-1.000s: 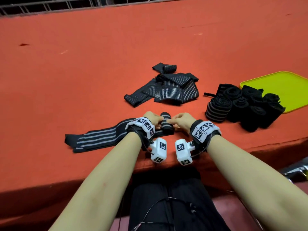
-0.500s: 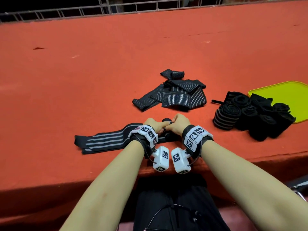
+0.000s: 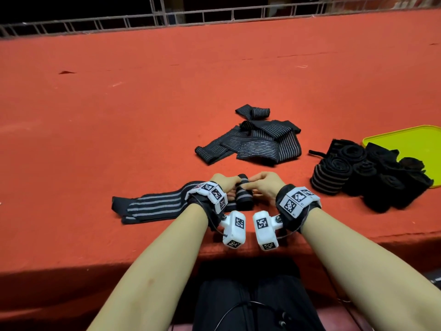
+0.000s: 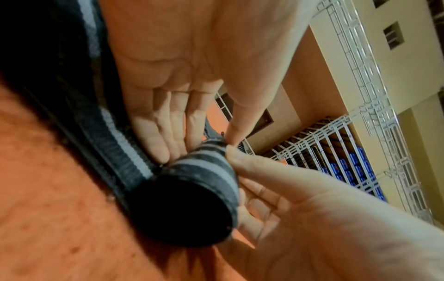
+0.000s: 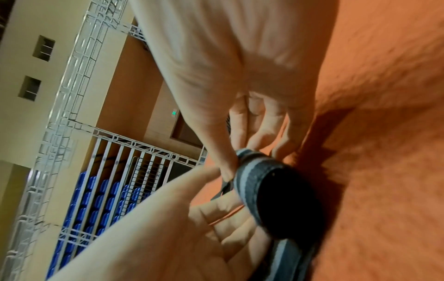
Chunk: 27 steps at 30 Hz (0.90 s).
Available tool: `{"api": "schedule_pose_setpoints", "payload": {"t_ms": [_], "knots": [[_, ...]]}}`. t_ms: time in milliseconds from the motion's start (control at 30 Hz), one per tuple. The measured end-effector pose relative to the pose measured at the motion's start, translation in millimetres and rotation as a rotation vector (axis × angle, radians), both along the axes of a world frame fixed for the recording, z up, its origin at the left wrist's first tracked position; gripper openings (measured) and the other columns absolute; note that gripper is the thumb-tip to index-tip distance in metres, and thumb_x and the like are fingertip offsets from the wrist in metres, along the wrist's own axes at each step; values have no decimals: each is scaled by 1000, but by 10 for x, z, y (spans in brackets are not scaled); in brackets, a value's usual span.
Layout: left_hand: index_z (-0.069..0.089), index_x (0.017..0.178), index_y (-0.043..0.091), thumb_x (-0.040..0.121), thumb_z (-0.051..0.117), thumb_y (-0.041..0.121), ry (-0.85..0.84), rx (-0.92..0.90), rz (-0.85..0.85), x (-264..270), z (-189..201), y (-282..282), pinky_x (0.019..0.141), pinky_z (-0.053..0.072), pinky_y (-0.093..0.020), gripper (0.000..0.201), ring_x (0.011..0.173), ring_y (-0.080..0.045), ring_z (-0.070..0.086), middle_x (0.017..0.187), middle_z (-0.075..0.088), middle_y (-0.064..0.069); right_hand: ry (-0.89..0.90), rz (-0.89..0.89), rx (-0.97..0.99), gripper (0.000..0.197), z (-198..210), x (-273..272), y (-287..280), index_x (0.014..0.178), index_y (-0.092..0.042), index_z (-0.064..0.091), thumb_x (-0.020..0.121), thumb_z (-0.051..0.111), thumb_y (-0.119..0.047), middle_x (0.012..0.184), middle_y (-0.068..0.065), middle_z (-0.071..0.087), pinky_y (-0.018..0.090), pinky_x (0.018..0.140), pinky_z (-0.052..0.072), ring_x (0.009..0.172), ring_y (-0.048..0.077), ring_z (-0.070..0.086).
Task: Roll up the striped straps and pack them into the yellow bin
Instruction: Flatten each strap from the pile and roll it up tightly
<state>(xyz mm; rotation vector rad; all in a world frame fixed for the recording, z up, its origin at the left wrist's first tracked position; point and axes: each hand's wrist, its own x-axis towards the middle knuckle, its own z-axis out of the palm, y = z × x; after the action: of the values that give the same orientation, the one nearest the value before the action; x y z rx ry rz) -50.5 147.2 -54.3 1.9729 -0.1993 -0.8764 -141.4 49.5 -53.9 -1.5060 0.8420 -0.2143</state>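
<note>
A partly rolled black strap with grey stripes lies on the red table near its front edge. Its flat tail stretches left. My left hand and right hand grip the roll from either side, thumbs on top. In the left wrist view the left hand has its fingers behind the roll and its thumb at the top. The right wrist view shows the right hand pinching the roll. The yellow bin sits far right.
A heap of unrolled striped straps lies behind the hands. Several rolled straps are clustered at the bin's near-left corner, partly on it. The red table extends far back to a metal railing.
Both hands stayed on the roll. Half a second ago they met over it and hid it; now they sit slightly apart with the roll showing between them.
</note>
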Motion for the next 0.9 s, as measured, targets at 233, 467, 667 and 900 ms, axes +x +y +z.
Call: {"api": "schedule_pose_setpoints", "payload": {"t_ms": [233,467,667,900], "knots": [[64,80,5,73,75,44,-19,-8,-31,98,-21,138,86,55,-34,42,86,-24,68,92,70,-12,-126,35,103,18,-18,65,165,79,-7,63,76,67,11,80,12,65,26,72,56,74,22,66],[52,66,4,84,62,47,-262,249,-116,100,77,99,70,49,-32,49,68,-29,61,64,57,-10,40,57,5,25,-105,142,150,72,-9,52,78,76,-12,81,13,61,34,75,55,77,22,62],[68,95,1,84,66,37,-543,405,-142,198,111,271,73,50,-32,37,94,-32,65,97,69,-13,335,212,-378,43,46,286,368,71,-9,51,73,76,-43,75,5,58,27,56,44,70,20,56],[60,110,10,88,55,15,-757,271,-7,324,-108,819,99,37,-35,24,117,-28,47,118,59,-7,395,227,-409,42,74,370,520,77,-6,53,74,74,-42,88,5,57,25,55,39,78,21,54]]}}
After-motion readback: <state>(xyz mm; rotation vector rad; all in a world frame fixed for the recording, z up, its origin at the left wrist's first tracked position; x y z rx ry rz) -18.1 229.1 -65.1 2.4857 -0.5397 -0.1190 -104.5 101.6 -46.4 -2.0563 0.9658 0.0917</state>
